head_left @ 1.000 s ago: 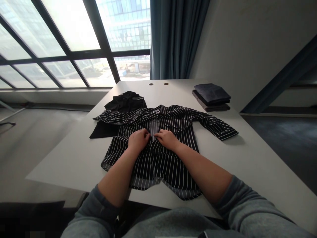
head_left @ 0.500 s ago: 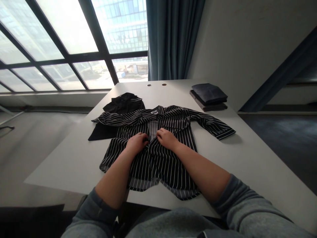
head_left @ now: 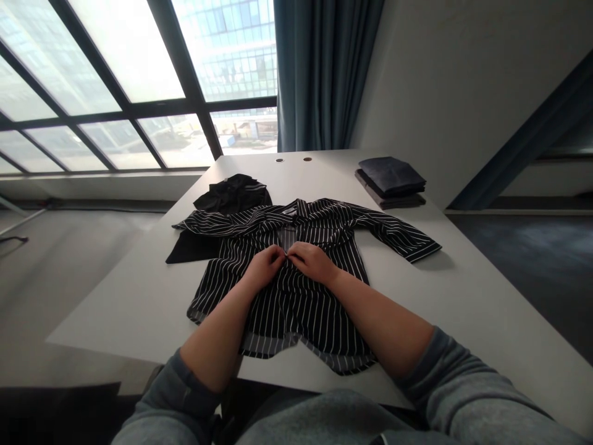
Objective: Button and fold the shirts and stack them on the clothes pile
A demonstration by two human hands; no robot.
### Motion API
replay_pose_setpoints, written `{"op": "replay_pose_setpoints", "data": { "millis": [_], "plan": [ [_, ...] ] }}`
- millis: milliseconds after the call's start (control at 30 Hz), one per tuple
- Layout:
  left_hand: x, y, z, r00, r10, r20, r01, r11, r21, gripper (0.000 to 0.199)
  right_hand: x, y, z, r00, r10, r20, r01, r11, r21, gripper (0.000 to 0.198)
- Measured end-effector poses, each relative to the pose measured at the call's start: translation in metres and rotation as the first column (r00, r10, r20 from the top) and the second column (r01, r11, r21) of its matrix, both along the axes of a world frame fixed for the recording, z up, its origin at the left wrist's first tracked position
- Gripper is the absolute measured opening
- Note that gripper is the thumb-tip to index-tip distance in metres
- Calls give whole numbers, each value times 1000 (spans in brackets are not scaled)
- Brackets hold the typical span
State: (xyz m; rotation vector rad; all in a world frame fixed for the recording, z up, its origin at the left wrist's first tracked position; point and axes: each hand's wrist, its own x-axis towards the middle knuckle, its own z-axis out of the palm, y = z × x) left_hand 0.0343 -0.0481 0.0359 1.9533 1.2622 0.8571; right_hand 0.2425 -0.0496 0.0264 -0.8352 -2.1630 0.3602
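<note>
A black shirt with white stripes [head_left: 315, 309] lies spread on the white table [head_left: 463, 296], collar pointing away from me and hem towards me. Its right-hand sleeve stretches out to the right; the other sleeve reaches left. My left hand [head_left: 265, 266] pinches one front edge of the shirt near the middle. Close against it, my right hand [head_left: 312, 261] pinches the opposite front edge. The fingertips of both hands meet at the front opening, and whatever small part lies between them is hidden. Above the hands the neck gapes open, showing the inside back.
Behind the left sleeve lies a crumpled black garment [head_left: 234, 193], with a black cloth [head_left: 191, 247] showing under the sleeve. Folded dark clothes [head_left: 391, 176] are stacked at the back right. Two round holes pierce the table's far end. A blue curtain [head_left: 324, 74] hangs beyond, beside the window.
My hands have come together at the middle, the left moving right and the right slightly left. The two front edges of the shirt are drawn together between them.
</note>
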Motion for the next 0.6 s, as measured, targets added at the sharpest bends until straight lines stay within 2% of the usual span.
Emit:
{"op": "replay_pose_setpoints", "data": {
  "millis": [133,233,433,600],
  "plan": [
    [3,1,-3,976,-24,216,83,959,-269,23,1,0,0,996,-18,-83,17,1000,-10,13],
    [5,1,-7,946,17,323,115,917,-383,36,1,0,-1,993,-31,-117,27,999,-36,10],
    [8,2,-15,875,71,479,162,889,-428,44,1,2,-2,984,0,-180,-7,999,-38,9],
    [7,2,-11,869,80,488,170,879,-446,43,1,3,-3,977,1,-215,-20,996,-86,9]
  ]
}}
